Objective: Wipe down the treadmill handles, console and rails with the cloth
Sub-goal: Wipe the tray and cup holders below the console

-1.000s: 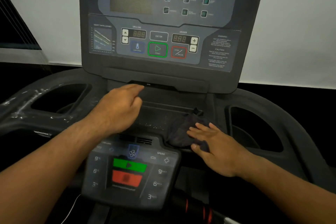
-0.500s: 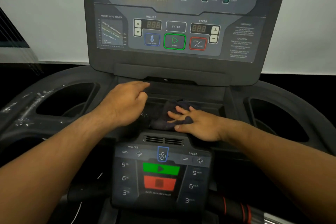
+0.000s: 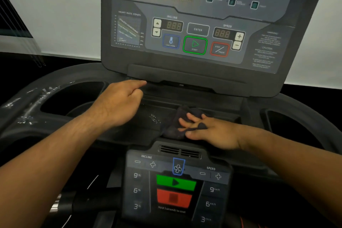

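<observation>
Head view: flat-fingered right hand (image 3: 212,133) pressing the crumpled dark cloth (image 3: 173,128), we should sweep evenly across the speckled black console tray (image 3: 157,106), curled empty left hand (image 3: 118,103) bracing.

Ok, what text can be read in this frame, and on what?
"HEART RATE ZONES": chart on the upper console.
"INCLINE", "ENTER", "SPEED", "START": upper console.
"INCLINE", "SPEED", "9", "6", "3": lower keypad.
"Hold 3 seconds to reset": below the red button.
"CAUTION": right-hand notice; its small print is too blurred.
</observation>
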Motion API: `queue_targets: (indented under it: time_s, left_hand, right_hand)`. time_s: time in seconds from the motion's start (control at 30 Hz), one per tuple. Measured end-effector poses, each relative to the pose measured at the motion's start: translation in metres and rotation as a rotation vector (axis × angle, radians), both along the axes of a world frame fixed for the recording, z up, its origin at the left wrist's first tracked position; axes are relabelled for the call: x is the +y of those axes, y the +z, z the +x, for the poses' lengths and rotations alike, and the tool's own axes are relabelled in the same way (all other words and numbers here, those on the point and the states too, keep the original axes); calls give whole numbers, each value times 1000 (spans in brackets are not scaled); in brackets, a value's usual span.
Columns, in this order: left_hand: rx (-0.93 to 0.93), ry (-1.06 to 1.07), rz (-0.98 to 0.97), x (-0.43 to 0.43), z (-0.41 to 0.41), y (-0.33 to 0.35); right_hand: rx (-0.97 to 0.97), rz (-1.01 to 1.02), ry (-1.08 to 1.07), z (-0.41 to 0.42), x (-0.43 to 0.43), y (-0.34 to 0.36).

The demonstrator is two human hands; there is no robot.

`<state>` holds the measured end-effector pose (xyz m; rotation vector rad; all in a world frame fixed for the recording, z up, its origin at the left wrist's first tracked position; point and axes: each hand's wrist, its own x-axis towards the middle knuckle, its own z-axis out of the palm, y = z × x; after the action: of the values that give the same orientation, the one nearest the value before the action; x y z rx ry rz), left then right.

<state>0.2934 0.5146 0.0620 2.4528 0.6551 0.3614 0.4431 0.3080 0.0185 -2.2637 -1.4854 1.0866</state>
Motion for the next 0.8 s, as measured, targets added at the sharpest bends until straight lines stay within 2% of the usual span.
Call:
queue_targets:
  time_s: [0.27, 0.37, 0.47, 0.7, 0.8]
  left_hand:
    - [-26, 49, -29, 7, -7, 0]
    - [-31, 66, -76, 2, -8, 0]
    - [-43, 50, -98, -4, -7, -1]
    - [-8, -48, -88, -20, -2, -4]
    - [16, -95, -51, -26, 5, -2]
  right_hand:
    - [-110, -48, 161, -44, 96, 2]
    - [-104, -45, 158, -43, 105, 0]
    - [-80, -49, 126, -28, 81, -4]
    - [-75, 2, -142, 7, -49, 0]
    - [-151, -45, -183, 12, -97, 9]
